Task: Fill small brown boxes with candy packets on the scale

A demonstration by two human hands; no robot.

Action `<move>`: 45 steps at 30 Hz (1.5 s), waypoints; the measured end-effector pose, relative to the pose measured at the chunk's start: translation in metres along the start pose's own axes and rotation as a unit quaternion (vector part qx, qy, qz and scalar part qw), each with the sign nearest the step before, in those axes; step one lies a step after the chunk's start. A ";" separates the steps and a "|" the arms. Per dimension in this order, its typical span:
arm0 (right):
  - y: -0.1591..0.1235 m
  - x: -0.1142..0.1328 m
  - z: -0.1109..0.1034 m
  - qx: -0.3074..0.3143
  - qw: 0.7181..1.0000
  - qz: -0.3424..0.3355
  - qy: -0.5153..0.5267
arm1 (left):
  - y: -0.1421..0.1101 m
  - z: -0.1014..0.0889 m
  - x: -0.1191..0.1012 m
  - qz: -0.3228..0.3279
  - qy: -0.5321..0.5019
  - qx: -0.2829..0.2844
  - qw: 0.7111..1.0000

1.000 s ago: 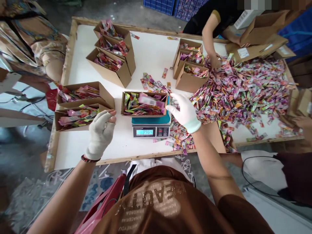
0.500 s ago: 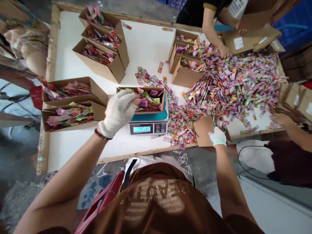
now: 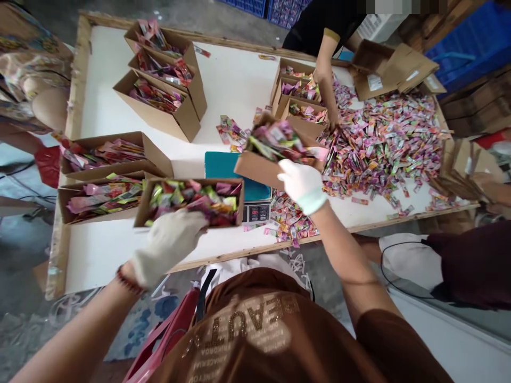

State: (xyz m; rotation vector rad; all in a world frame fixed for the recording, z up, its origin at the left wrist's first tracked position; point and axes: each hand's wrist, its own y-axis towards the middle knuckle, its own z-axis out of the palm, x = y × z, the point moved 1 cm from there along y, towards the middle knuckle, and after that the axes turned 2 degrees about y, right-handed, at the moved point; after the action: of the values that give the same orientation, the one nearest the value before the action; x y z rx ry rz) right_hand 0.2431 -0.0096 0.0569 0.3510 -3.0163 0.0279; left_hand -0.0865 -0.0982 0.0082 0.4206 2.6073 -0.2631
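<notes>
My left hand (image 3: 171, 242), in a white knit glove, grips the near side of a cardboard box full of small candy packets (image 3: 191, 205), left of the scale. My right hand (image 3: 301, 183), gloved too, holds a second cardboard box (image 3: 259, 169) by its near wall, tilted and raised beside the scale. Colourful packets (image 3: 275, 141) fill that box. Between the two boxes the digital scale (image 3: 257, 213) shows its teal pan (image 3: 221, 164) and keypad; the left box hides its display.
Filled boxes stand on the white table (image 3: 231, 69) at the left, back left (image 3: 187, 114) and back centre (image 3: 307, 125). A wide heap of packets (image 3: 383, 143) covers the right side. A co-worker's arm (image 3: 327, 90) reaches into it. Another person stands at the right.
The filled box has come off the scale to the left with my left hand. My right hand has lifted the other box from the near edge up and left towards the scale.
</notes>
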 end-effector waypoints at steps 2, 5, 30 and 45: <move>0.028 0.034 0.025 0.039 0.997 -0.069 0.017 | -0.042 -0.005 0.024 -0.027 0.043 0.066 0.997; 0.053 0.076 0.062 0.115 0.978 -0.173 0.011 | -0.095 0.001 0.064 -0.117 0.059 0.118 0.984; -0.124 -0.098 0.184 0.160 0.894 0.376 0.185 | 0.001 0.002 0.214 -0.238 0.261 0.098 0.930; -0.055 -0.113 0.035 0.136 0.950 0.118 0.254 | 0.066 -0.037 -0.016 -0.031 0.150 -0.109 0.982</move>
State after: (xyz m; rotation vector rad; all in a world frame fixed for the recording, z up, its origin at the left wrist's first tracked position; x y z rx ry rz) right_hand 0.3619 -0.0386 0.0100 -0.0056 -2.5179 0.4777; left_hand -0.0664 -0.0307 0.0405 0.3231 2.9071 0.0743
